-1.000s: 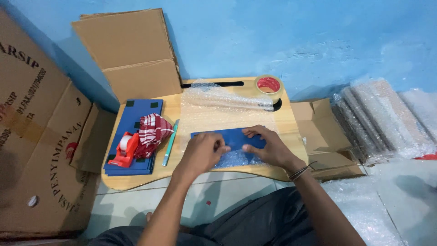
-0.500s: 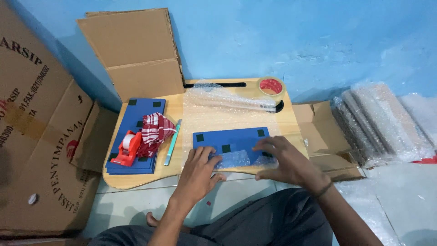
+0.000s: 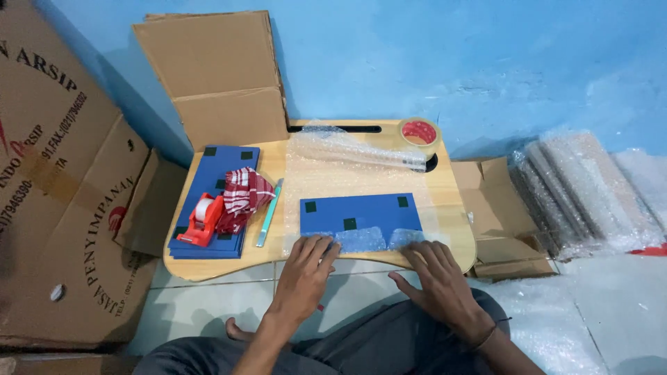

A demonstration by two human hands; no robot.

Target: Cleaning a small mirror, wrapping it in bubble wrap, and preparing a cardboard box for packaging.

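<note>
1. Left hand point(image 3: 306, 267) and right hand point(image 3: 434, 274) lie flat, fingers spread, pressing bubble wrap point(image 3: 361, 239) over the blue board point(image 3: 361, 212).
2. Board rests on the table's point(image 3: 278, 163) near edge.

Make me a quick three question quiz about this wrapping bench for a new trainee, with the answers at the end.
1. True or false: both hands press on the near edge of the bubble wrap sheet lying under the blue panel.
2. What sits on top of the stack of blue panels? A) a roll of brown tape B) a red tape dispenser and a red checked cloth C) scissors
3. Fill in: the brown tape roll rests at the far ______ corner of the wooden lap table.

Key: 1 true, the left hand and right hand lie flat there; 2 B, the red tape dispenser and cloth; 3 right.
</note>
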